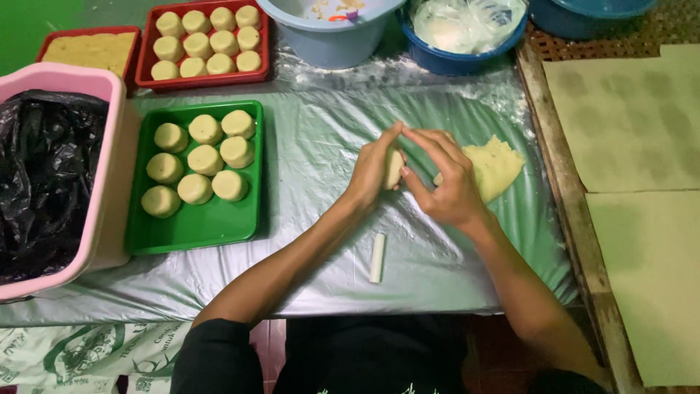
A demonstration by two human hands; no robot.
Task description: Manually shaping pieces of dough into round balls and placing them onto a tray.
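Observation:
My left hand (373, 171) cups a small pale lump of dough (394, 168) and my right hand (446, 182) pinches it from the right, over the plastic-covered table (321, 146). A flat sheet of yellow dough (497, 166) lies just right of my hands. Below them a short white stick (377, 257) lies on the plastic. To the left, a green tray (211, 222) holds several round dough pieces (205, 159).
A red tray (264, 40) of several dough rounds and a second red tray (91, 51) of crumbs sit at the back left. A pink tub (109, 117) lined with black plastic stands far left. Blue basins (332, 36) stand behind. Paper sheets (634, 124) lie right.

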